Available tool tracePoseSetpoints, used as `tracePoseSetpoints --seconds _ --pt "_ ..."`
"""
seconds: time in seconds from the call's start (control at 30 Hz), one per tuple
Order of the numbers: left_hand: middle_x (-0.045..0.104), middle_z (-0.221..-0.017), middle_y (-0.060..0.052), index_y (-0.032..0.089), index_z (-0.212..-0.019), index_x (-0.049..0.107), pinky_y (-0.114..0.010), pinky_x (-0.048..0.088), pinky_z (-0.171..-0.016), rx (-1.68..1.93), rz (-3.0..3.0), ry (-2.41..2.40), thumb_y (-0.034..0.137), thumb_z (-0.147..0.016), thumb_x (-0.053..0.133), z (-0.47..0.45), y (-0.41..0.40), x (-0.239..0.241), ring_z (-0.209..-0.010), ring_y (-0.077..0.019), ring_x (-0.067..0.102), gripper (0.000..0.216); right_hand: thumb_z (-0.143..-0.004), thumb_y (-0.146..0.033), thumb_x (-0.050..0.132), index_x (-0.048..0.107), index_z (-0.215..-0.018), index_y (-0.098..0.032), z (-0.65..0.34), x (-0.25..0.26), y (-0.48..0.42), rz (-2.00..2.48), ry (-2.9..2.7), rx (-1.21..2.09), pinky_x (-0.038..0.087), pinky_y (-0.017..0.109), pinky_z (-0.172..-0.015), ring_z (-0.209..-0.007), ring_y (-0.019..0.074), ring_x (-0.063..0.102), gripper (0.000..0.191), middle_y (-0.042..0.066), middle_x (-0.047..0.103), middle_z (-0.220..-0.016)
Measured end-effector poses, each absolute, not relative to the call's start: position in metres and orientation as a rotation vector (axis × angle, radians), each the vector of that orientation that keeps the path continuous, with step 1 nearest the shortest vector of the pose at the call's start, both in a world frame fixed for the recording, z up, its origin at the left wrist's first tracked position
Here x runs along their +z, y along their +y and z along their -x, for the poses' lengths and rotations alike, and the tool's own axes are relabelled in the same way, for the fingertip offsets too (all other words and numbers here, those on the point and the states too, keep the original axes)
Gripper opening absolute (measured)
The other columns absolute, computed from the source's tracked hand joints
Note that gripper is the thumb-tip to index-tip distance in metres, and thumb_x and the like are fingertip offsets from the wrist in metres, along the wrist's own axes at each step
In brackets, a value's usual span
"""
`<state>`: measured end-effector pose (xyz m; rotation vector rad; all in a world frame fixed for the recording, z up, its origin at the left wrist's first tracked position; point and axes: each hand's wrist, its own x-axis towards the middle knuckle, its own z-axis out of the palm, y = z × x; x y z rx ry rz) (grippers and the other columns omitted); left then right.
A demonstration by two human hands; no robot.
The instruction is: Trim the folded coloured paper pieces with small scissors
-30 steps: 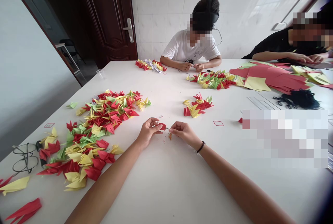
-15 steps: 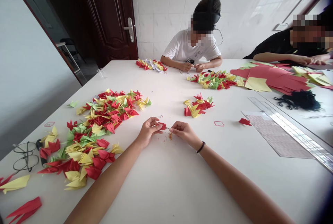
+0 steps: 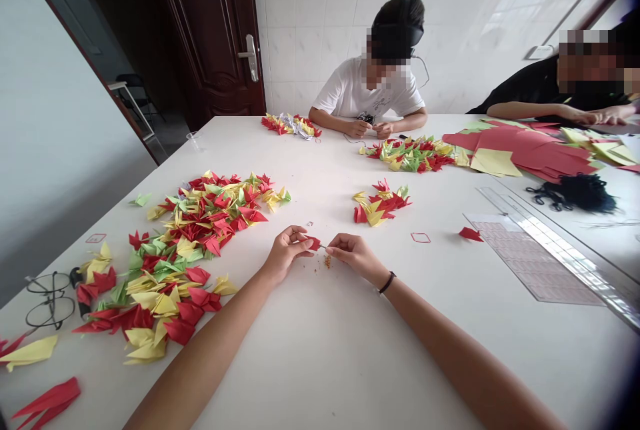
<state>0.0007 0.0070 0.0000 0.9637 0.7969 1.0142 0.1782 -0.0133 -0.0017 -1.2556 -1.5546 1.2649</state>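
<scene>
- Left hand (image 3: 286, 253): thumb and fingers pinching red paper (image 3: 313, 243), held over table (image 3: 300, 363).
- Right hand (image 3: 355, 253): fingertips closed on thin rod (image 3: 323, 247), its far end at the paper; too small to tell whether inserted.
- Step, judged: working rod against paper. Next move calls for steady left pinch, fine right control.
- Orange bits (image 3: 327, 261) just below; paper pile (image 3: 210, 217) beyond, leftward.
- Versus half-second earlier: hands, paper practically unmoved.

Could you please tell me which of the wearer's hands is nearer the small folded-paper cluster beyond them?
Right: the right hand is nearer, with the cluster beyond it and slightly to its right. The left hand, holding red paper, is farther away, to the cluster's left.
</scene>
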Motion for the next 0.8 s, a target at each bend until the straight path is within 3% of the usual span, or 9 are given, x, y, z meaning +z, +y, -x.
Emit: tracePoseSetpoints --seconds 0.57,0.8 --pt "0.058 -0.07 0.002 0.017 -0.081 0.051 -0.025 0.048 -0.062 1.002 -0.949 0.775 0.022 -0.059 0.07 0.0004 0.007 0.0 -0.074 -0.015 0.061 0.03 -0.067 -0.043 0.061 0.054 -0.066 -0.015 -0.1778 -0.0007 -0.014 1.247 -1.581 1.205 0.035 0.023 -0.048 -0.052 0.0096 0.045 0.029 0.0 0.055 -0.06" --pt "0.06 -0.07 0.0 0.018 -0.086 0.053 -0.03 0.05 -0.064 0.966 -1.139 0.854 0.025 -0.057 0.071 -0.005 0.0025 0.0001 -0.069 -0.0147 0.059 0.035 -0.068 -0.043 0.059 0.055 -0.067 -0.015 -0.1769 -0.0028 -0.0152 1.268 -1.619 1.157 0.038 0.024 -0.05 -0.054 0.0119 0.05 0.028 0.003 0.059 -0.062"
